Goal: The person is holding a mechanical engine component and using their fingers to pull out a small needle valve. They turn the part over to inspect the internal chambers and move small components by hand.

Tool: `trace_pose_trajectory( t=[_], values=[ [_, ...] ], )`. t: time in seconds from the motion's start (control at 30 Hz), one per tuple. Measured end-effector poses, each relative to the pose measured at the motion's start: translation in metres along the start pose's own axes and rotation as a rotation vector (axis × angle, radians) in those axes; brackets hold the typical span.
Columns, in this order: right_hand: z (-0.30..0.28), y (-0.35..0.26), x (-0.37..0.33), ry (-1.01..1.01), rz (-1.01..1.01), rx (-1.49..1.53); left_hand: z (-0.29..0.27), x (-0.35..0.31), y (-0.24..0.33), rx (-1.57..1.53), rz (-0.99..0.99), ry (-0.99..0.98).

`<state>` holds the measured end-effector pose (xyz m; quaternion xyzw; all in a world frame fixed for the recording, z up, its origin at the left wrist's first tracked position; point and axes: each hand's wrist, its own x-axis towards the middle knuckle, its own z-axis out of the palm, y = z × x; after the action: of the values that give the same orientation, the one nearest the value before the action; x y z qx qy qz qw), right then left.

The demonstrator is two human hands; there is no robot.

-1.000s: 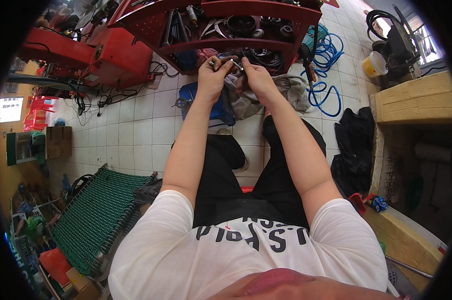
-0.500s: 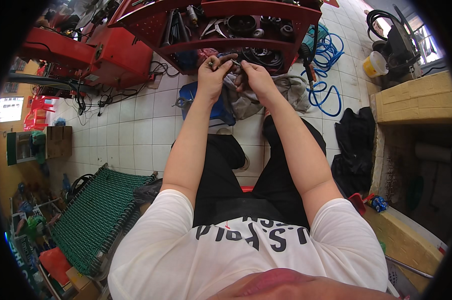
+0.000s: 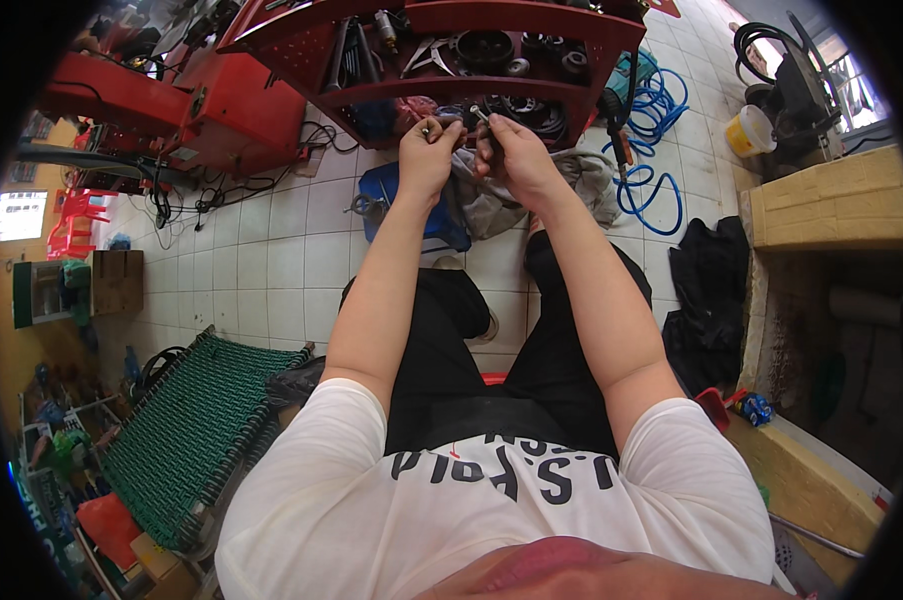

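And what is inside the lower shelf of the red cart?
A black coil and a reddish bundle show. The left hand and right hand cover part; what lies behind them is hidden.

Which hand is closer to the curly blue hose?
The right hand: it's between the blue hose and the left hand, which is farther away.

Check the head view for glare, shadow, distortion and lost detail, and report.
Head view: the left-hand window is washed out to near white; the recess at right sinks into shadow; the fisheye bends straight edges near the dark rim; at the left hand and right hand, fine detail between the fingers is too small to make out.
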<state>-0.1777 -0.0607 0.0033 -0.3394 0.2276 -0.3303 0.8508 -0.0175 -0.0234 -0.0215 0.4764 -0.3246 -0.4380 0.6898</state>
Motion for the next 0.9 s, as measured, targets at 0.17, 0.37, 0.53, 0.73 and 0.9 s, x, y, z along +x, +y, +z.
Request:
trace_pose_trajectory(
  t=[0.17,0.37,0.53,0.73,0.9],
  values=[
    [-0.007,-0.001,0.002,0.076,-0.036,-0.138,0.006,-0.001,0.001,-0.035,-0.036,-0.033],
    [-0.004,0.001,0.002,0.068,-0.077,-0.149,0.006,-0.002,-0.003,0.033,-0.065,0.049],
    [-0.006,0.001,0.003,0.107,-0.091,-0.232,0.008,-0.003,0.004,0.007,-0.07,0.04],
    [0.002,0.001,0.002,0.102,-0.12,-0.237,0.005,-0.002,-0.002,0.093,0.03,0.067],
    [-0.004,0.003,0.004,0.111,-0.131,-0.305,0.01,-0.006,0.007,0.089,0.089,0.0]
  ],
)
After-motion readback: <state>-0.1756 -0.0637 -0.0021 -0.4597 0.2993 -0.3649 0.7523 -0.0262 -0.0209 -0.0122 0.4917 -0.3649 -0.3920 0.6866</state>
